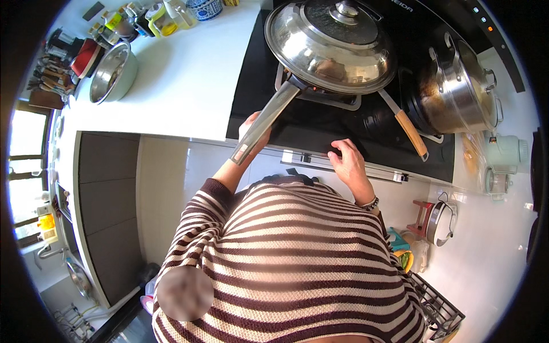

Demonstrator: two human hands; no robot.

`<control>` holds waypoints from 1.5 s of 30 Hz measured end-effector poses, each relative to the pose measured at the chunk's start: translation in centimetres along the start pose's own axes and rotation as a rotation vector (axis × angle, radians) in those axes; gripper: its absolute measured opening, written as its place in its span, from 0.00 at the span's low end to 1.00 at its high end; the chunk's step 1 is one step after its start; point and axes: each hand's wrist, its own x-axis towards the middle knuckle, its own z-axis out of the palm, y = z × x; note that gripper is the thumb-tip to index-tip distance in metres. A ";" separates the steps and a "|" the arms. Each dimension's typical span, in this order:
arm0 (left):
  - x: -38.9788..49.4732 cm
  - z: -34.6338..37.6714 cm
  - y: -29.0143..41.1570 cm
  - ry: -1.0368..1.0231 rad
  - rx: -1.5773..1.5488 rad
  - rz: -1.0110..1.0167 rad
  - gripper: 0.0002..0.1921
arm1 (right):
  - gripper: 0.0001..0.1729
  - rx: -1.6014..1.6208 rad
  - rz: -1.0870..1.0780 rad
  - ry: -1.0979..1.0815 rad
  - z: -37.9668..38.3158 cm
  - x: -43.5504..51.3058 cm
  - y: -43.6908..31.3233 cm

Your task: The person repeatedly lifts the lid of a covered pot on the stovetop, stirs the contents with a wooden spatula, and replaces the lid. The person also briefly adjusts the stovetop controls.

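Note:
A wok with a long metal handle [268, 122] stands on the black gas cooktop [296, 137], covered by a domed steel lid [296, 43] with a glass centre and a round knob. Under the handle is my left hand [247, 127], partly hidden by it; whether the fingers grip anything cannot be told. My right hand [348, 163] hovers by the cooktop's front edge, fingers loosely bent and apart, holding nothing. Close to it on the front panel is a control knob [305, 157]. From beneath the lid's right side a wooden-handled utensil [411, 132] sticks out towards me.
A steel steamer pot [461, 94] occupies the right side of the cooktop. On the white counter [188, 85] at left stand a metal bowl [128, 77], several bottles and a blue-patterned pot [205, 9]. A pale green appliance [504, 150] stands at far right. A drawer rack [441, 300] sits low behind me.

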 end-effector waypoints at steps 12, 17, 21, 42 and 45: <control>0.8 -1.2 0.6 -0.104 0.053 0.260 0.10 | 0.21 -0.417 0.086 0.097 3.4 0.5 -1.7; 0.9 -1.8 1.5 -0.139 0.112 0.343 0.14 | 0.24 -0.428 0.136 0.131 4.0 0.2 -2.4; 0.5 -2.0 1.3 -0.234 0.147 0.275 0.15 | 0.19 -0.500 0.077 0.257 5.1 -0.2 -2.0; 1.2 -2.7 3.5 -0.436 0.062 0.386 0.07 | 0.18 -0.029 0.254 0.472 13.3 -11.9 -8.2; 2.0 -2.3 1.5 -0.459 0.046 0.503 0.14 | 0.18 0.044 0.373 0.359 14.8 -14.3 -10.0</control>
